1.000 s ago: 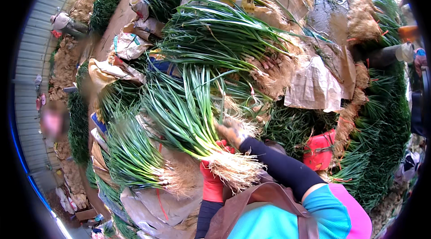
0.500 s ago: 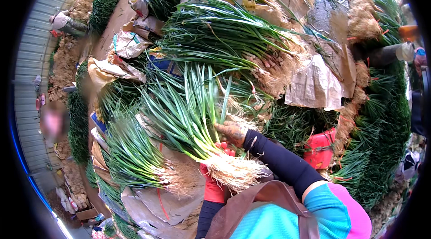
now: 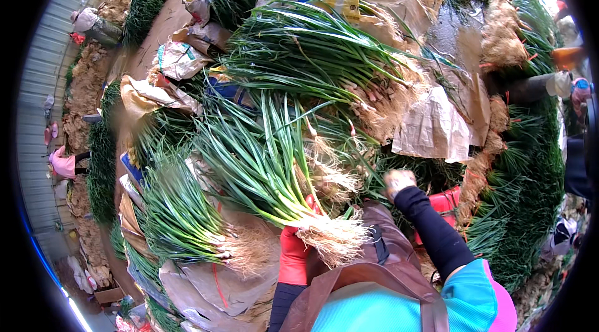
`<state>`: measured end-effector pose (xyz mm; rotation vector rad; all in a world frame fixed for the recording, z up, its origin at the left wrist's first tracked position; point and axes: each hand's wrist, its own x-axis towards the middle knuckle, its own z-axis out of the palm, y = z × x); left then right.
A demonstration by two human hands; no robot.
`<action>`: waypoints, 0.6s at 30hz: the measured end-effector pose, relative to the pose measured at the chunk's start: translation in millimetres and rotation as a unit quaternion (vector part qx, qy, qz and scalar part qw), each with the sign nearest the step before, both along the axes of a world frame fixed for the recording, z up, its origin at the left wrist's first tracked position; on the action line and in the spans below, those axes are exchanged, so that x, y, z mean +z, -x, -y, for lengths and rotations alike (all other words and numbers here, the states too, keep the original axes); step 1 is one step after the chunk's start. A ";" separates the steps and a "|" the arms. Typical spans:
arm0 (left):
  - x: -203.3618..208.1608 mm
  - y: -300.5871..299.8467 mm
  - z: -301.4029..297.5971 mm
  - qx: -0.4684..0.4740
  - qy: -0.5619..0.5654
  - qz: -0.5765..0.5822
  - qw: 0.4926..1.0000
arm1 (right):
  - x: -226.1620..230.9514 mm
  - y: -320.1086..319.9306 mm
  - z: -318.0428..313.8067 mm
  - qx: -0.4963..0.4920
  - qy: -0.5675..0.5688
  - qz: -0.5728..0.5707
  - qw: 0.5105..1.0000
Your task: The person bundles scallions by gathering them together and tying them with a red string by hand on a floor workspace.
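Note:
A bunch of green onions (image 3: 265, 173), with long green leaves and pale stringy roots, is in front of me. My left hand (image 3: 294, 251), in a red glove, is closed around its white stems just above the roots. Red fingertips show on the far side of the stems. Off to the right of the bunch is my right hand (image 3: 399, 182), its fingers curled in. Loose green leaves lie beside it, and whether it holds any I cannot make out. Another sorted bunch of green onions (image 3: 190, 213) lies to the left.
A large heap of green onions (image 3: 312, 51) lies ahead on sacking. Brown paper (image 3: 430, 123) covers part of the pile at right. A red plastic container (image 3: 444, 207) stands beyond my right forearm. Tied onion bundles (image 3: 524, 176) line the right; other people (image 3: 62, 162) are at the far left.
My right hand has left the held bunch and moved right, toward the loose leaves near the red container. My left hand keeps its hold on the green onions.

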<state>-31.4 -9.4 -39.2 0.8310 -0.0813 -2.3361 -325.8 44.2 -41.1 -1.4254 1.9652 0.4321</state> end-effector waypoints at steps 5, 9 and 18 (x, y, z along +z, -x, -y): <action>26.0 17.1 8.3 -0.006 0.089 -0.036 0.995 | -5.4 -45.7 122.6 -0.100 0.296 0.083 0.946; 45.3 15.1 12.5 0.003 0.092 -0.009 0.996 | -21.4 -54.0 162.5 -0.120 0.303 0.057 0.944; 30.2 21.8 14.1 -0.007 -0.064 -0.160 0.985 | 69.9 -77.7 22.2 0.117 0.248 0.273 0.922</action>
